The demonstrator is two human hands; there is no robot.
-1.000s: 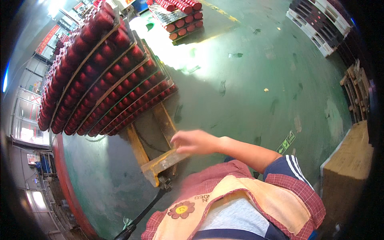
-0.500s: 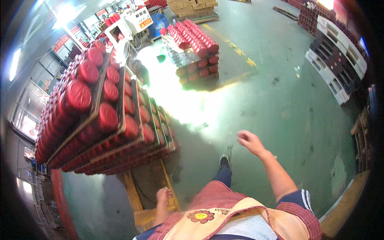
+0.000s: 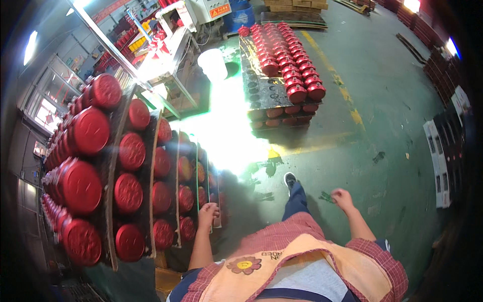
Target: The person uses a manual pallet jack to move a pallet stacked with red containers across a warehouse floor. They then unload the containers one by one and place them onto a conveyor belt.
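My left hand (image 3: 209, 215) hangs beside a tall layered stack of red canisters (image 3: 132, 151), holding nothing, its fingers loosely bent and a little apart. It overlaps the stack's right edge in the picture; whether it touches cannot be told. Dark boards (image 3: 151, 186) separate the canisters' layers. Over the green floor on the right, my right hand (image 3: 343, 200) swings with its fingers curled in and nothing visible in it. Ahead, a lower stack carries rows of shiny red canisters (image 3: 297, 75) on a dark board (image 3: 261, 93).
A white bucket (image 3: 213, 64) stands by a metal-legged workbench (image 3: 173, 65). Beyond are a blue drum (image 3: 239, 19) and stacked cartons (image 3: 297, 6). Black and white pallets (image 3: 440, 161) stand at the right. A yellow line (image 3: 337, 75) crosses the green floor, and strong glare washes out the middle.
I have walked forward, so both stacks appear nearer. My left hand has risen toward the left stack's right edge. My right hand has dropped lower and farther right in the picture.
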